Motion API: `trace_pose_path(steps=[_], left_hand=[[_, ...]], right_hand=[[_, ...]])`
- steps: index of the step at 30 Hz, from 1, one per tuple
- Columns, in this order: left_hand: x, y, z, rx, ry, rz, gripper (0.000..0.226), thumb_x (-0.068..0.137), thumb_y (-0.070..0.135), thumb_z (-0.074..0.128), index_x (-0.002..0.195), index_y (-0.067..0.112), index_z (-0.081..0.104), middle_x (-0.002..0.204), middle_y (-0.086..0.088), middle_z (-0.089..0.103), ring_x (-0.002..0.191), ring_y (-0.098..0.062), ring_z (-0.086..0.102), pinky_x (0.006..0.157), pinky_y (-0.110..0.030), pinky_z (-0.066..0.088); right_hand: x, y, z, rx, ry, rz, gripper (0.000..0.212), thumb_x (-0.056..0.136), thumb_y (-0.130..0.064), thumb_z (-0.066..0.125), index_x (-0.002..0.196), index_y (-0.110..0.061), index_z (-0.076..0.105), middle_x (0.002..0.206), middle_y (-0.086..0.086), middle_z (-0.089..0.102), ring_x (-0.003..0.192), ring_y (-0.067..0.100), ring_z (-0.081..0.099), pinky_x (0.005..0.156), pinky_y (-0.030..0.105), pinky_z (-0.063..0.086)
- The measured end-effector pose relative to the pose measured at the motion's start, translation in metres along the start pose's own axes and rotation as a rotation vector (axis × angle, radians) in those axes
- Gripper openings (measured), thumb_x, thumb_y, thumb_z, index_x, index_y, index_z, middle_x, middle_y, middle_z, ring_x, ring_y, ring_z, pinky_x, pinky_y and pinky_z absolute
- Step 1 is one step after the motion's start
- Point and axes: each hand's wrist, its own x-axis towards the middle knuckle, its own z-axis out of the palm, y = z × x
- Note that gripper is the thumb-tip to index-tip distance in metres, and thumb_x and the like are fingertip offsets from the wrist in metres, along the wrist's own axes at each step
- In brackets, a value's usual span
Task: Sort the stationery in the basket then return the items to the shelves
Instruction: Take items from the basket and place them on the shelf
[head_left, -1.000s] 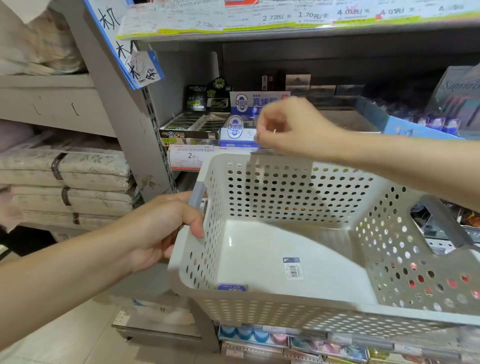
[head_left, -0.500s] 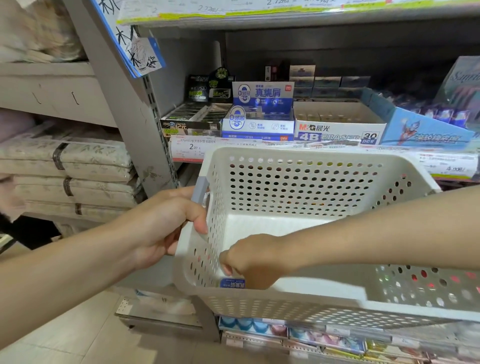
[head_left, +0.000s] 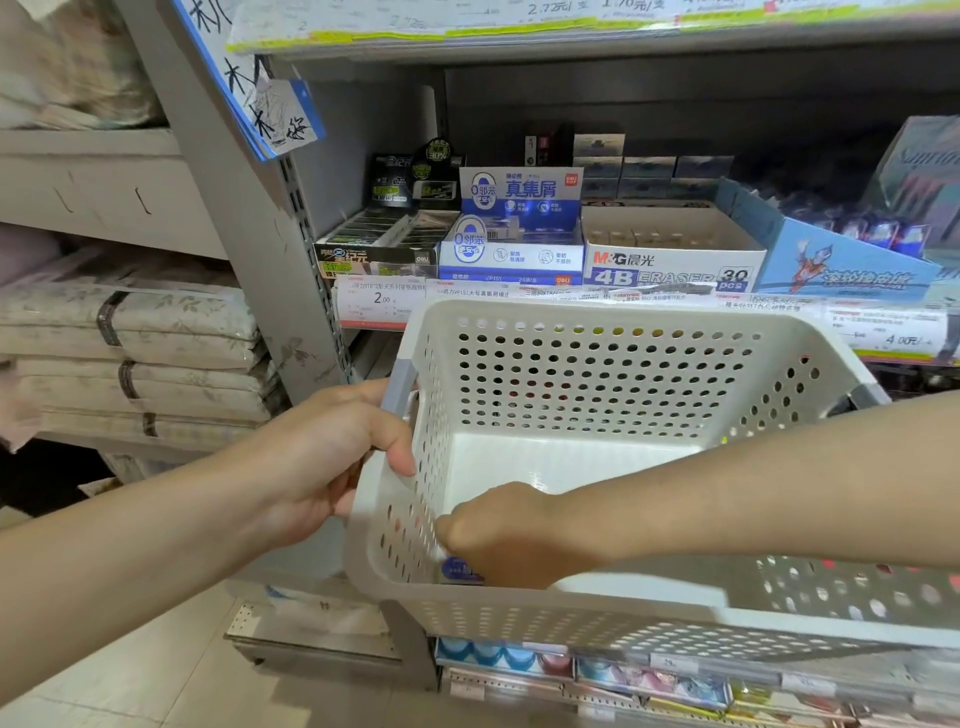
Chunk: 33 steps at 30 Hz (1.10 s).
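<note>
Reaching deeper, right hand (head_left: 511, 535) grip pinches blue eraser (head_left: 460, 570) beneath it; left hand (head_left: 332, 457) grasps basket (head_left: 597, 364).

The right hand (head_left: 511, 535) covers most of a small blue item (head_left: 457, 569) in the basket's (head_left: 597, 322) near corner, so its label cannot be read; its fingertips are hidden too. The basket's right side runs off the frame; the price tags (head_left: 571, 295) behind its rim are too small to read.
</note>
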Motion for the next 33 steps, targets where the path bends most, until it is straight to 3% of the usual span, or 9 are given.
trace_pose_path(steps=[4,7,10,15,20,25,29,33], left_hand=[[-0.002,0.004,0.0,-0.012,-0.004,0.01,0.057,0.042,-0.005,0.048,0.084,0.022,0.076,0.089,-0.016,0.075,0.074,-0.035,0.069,0.086,-0.058,0.05],[-0.003,0.004,0.001,-0.007,-0.001,0.002,0.063,0.037,-0.005,0.052,0.089,0.021,0.076,0.095,-0.017,0.075,0.086,-0.042,0.069,0.09,-0.065,0.048],[-0.003,0.003,0.001,0.005,0.001,-0.003,0.061,0.039,-0.005,0.05,0.089,0.02,0.076,0.098,-0.02,0.074,0.088,-0.044,0.068,0.092,-0.07,0.043],[-0.002,0.002,0.0,0.0,0.011,-0.002,0.061,0.039,-0.004,0.05,0.091,0.018,0.075,0.102,-0.023,0.072,0.095,-0.048,0.066,0.093,-0.07,0.04],[0.001,0.002,0.0,0.003,0.017,-0.004,0.065,0.039,-0.004,0.049,0.097,0.016,0.074,0.102,-0.024,0.071,0.089,-0.046,0.067,0.09,-0.066,0.045],[0.001,0.004,-0.002,0.012,0.012,-0.008,0.065,0.041,-0.004,0.051,0.097,0.02,0.074,0.099,-0.022,0.073,0.094,-0.046,0.067,0.092,-0.07,0.043],[0.0,0.004,-0.002,0.0,0.019,-0.017,0.064,0.04,-0.004,0.051,0.094,0.021,0.076,0.097,-0.022,0.073,0.081,-0.04,0.068,0.091,-0.068,0.046],[0.0,0.004,-0.005,-0.003,0.012,-0.027,0.067,0.041,-0.004,0.052,0.099,0.022,0.074,0.095,-0.02,0.074,0.085,-0.041,0.07,0.092,-0.066,0.046]], right_hand=[[0.004,0.005,-0.005,-0.037,0.006,0.076,0.036,0.091,-0.033,0.052,0.11,-0.003,0.054,0.096,0.012,0.057,0.076,0.029,0.054,0.05,0.026,0.034],[0.004,0.01,-0.002,-0.041,0.066,0.118,0.046,0.089,-0.047,0.052,0.114,-0.008,0.051,0.105,0.009,0.056,0.089,0.03,0.059,0.057,0.029,0.036],[0.002,0.012,0.002,-0.052,0.043,0.15,0.046,0.088,-0.044,0.057,0.115,-0.008,0.048,0.109,0.01,0.054,0.091,0.03,0.059,0.06,0.03,0.037],[0.005,0.013,0.005,-0.071,-0.01,0.181,0.042,0.087,-0.041,0.058,0.113,-0.008,0.052,0.105,0.008,0.058,0.081,0.026,0.056,0.057,0.027,0.039],[0.004,0.014,0.001,-0.076,-0.023,0.172,0.038,0.085,-0.043,0.058,0.101,-0.009,0.056,0.087,0.005,0.056,0.064,0.022,0.047,0.044,0.022,0.025],[-0.003,0.016,-0.012,-0.049,-0.008,0.142,0.045,0.08,-0.051,0.061,0.094,-0.008,0.063,0.091,0.006,0.064,0.064,0.023,0.051,0.044,0.022,0.03],[-0.014,0.027,-0.039,0.08,0.056,0.131,0.043,0.074,-0.045,0.07,0.086,-0.004,0.065,0.089,0.012,0.066,0.067,0.025,0.052,0.046,0.024,0.032],[-0.028,0.041,-0.074,0.197,0.136,0.181,0.034,0.072,-0.036,0.072,0.079,-0.004,0.062,0.082,0.013,0.065,0.063,0.023,0.049,0.055,0.027,0.037]])
